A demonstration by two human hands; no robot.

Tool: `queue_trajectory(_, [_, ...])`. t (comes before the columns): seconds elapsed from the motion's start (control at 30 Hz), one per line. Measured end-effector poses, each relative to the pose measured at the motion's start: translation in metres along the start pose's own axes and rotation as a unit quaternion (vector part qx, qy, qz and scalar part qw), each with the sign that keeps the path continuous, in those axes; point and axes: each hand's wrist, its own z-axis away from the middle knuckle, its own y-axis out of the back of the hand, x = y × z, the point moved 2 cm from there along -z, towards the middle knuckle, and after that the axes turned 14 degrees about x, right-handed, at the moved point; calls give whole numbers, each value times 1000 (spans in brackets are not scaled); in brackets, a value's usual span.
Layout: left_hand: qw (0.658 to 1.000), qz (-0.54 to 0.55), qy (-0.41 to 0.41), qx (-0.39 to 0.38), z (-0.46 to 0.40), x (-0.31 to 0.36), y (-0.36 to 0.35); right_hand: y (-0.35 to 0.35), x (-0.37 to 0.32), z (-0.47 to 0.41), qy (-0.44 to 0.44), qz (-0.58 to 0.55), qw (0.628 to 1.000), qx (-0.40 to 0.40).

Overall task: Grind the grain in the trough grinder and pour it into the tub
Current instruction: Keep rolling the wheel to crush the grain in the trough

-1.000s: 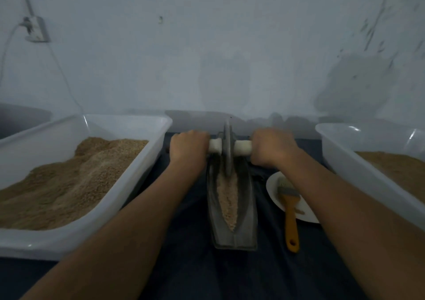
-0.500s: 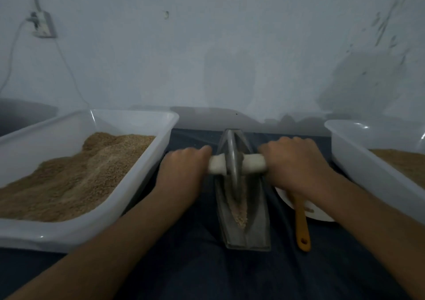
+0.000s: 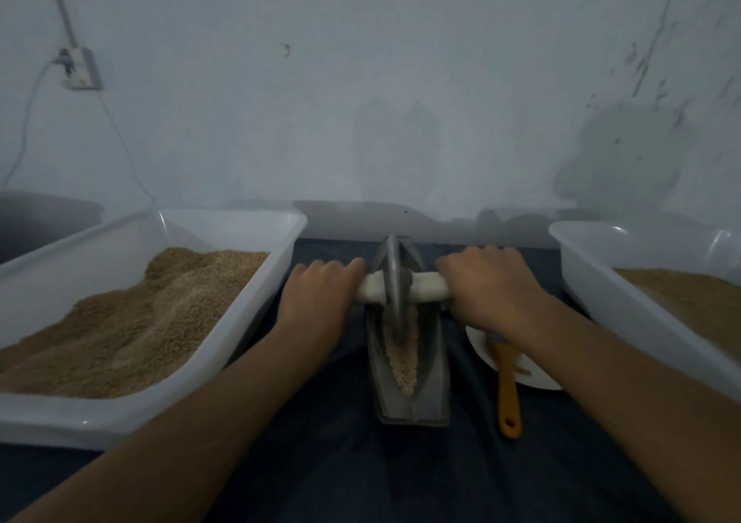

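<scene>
Rolled nearer since before, wheel (image 3: 395, 294) sits over dark cloth (image 3: 341, 462), pale wall (image 3: 401, 81) behind.

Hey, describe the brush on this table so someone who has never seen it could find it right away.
Start at the metal trough grinder in the middle of the dark cloth, between two white tubs. Just right of it lies a white plate, partly under the right hand. The brush rests across that plate, its handle pointing toward the viewer: the only orange thing here.

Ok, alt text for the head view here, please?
Both hands, left hand and right hand, grip the white handle of a grinding wheel set in a metal trough holding grain. Tubs of grain flank it; a brush lies right.
</scene>
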Motion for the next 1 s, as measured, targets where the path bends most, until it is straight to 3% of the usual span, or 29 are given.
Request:
queue_trajectory(0.1, [998, 56, -18, 4, 25, -3, 11, 18, -8, 23, 44, 41, 997, 47])
queue_trajectory(0.2, [997, 58, -31, 28, 29, -3, 8, 15, -4, 37, 32, 46, 997, 62])
queue_trajectory(0.57, [999, -25, 36, 31, -52, -3, -37, -38, 22, -56, -78, -91, 985, -122])
queue_trajectory(0.77, [999, -5, 22, 26, -2, 0, -7, -17, 4, -15, -25, -12, 1000, 7])
queue_trajectory(1.0, [998, -37, -36, 25, 49, 12, 40, 8, -3, 62, 39, 13, 989, 143])
